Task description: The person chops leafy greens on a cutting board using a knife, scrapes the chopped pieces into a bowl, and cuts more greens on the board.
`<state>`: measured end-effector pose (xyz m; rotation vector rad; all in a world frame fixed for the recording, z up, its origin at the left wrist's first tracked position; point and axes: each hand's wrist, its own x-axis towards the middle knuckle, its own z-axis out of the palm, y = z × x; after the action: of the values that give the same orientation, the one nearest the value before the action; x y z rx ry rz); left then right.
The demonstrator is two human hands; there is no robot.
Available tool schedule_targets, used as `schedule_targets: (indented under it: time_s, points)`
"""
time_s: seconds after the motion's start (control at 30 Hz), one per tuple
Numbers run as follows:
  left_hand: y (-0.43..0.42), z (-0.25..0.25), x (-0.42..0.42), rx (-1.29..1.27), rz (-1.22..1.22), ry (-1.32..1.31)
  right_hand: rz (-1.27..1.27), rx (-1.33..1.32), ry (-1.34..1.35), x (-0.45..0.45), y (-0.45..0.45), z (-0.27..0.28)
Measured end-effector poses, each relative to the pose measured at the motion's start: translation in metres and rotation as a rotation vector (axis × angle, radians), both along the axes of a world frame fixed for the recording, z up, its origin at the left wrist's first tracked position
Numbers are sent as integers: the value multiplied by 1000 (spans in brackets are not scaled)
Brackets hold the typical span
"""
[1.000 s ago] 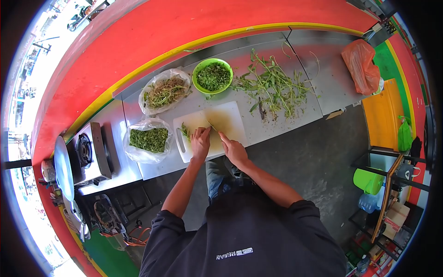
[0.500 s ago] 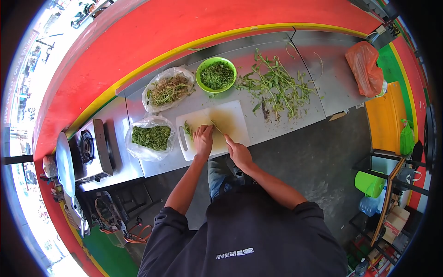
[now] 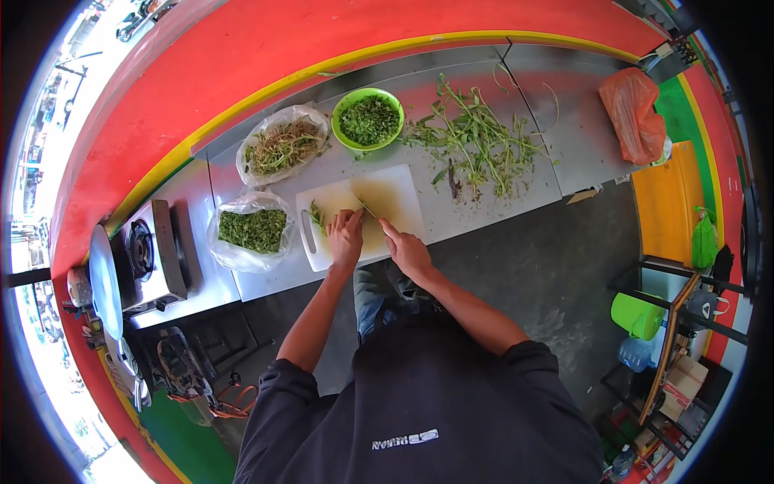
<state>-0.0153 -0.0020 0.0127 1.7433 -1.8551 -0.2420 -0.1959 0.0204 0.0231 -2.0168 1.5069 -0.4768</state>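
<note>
The right hand point(image 3: 409, 253) has its fingers closed round the knife point(image 3: 369, 210), its blade over the board point(image 3: 405, 203). The left hand point(image 3: 345, 235) bunches its fingers beside the blade; their grip is hidden. Leaves point(image 3: 316, 216) lie left of them. Beyond, on the tabletop point(image 3: 459, 224), sit a green bowl point(image 3: 338, 135) and loose stems point(image 3: 482, 147).

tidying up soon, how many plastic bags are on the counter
3. A clear bag of chopped greens is left of the cutting board, a clear bag of stems lies just behind it, and an orange bag sits toward the right end. More could be hidden underneath.
</note>
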Motion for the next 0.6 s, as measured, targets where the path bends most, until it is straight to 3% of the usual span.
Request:
schedule_targets:
  time_s: [0.4,0.6]
  points:
    - [1,-5,-1,-19,-1,10,-4,-31,-14,0,2,-4]
    - [-3,-7,0,-4,34,54,-4,104,-22,-7,11,6]
